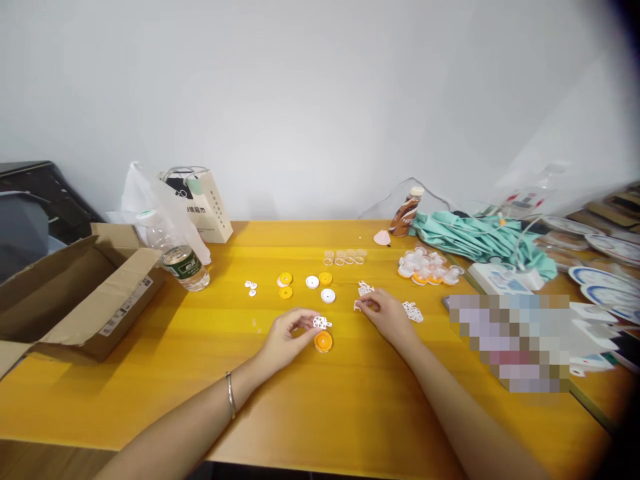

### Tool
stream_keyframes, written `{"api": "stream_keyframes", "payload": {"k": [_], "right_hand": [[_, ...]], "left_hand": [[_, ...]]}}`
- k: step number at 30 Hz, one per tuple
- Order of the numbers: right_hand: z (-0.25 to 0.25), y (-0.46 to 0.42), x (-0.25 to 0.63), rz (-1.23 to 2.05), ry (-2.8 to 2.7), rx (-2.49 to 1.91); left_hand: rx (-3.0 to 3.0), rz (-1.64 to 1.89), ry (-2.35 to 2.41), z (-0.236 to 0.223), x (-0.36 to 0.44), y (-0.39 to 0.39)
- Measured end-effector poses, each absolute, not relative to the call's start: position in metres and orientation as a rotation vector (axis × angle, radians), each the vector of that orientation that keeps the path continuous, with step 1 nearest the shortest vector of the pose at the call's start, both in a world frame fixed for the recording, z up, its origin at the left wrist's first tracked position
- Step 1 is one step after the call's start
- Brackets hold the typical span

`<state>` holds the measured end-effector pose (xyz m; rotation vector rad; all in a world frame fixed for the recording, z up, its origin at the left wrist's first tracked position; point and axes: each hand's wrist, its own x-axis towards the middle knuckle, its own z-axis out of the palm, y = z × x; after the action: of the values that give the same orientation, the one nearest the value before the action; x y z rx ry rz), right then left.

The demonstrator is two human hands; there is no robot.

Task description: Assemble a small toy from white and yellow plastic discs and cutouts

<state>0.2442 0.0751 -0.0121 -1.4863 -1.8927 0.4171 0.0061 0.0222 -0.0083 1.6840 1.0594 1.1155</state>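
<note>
Left hand [286, 337] holds 1 perforated white piece [321, 323].

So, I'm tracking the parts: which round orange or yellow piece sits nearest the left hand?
The orange piece beside the left hand; the other pieces lie farther back, toward the wall.

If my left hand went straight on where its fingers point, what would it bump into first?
Probably the small white piece held by your right hand: your left hand, holding a white openwork piece, points roughly that way. Their relative heights are hard to judge, though.
</note>
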Motion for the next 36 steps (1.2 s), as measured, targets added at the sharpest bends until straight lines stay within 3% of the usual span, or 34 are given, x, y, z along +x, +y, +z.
{"api": "stream_keyframes", "payload": {"k": [4,12,23,36], "right_hand": [[-0.007,0.071,0.239,0.535,-1.75,-1.45],[0.006,0.055,0.22,1.107,-1.37,-1.143],[0.004,0.049,0.208,1.307,-1.276,-1.048],[0.01,0.03,0.192,1.806,-1.132,-0.946]], "left_hand": [[1.686,1.118,1.063,-0.007,0.006,0.021],[1.683,1.107,1.067,-0.004,0.006,0.02],[1.691,1.121,1.047,-0.008,0.007,0.022],[1.867,1.107,1.053,0.002,0.01,0.018]]}}
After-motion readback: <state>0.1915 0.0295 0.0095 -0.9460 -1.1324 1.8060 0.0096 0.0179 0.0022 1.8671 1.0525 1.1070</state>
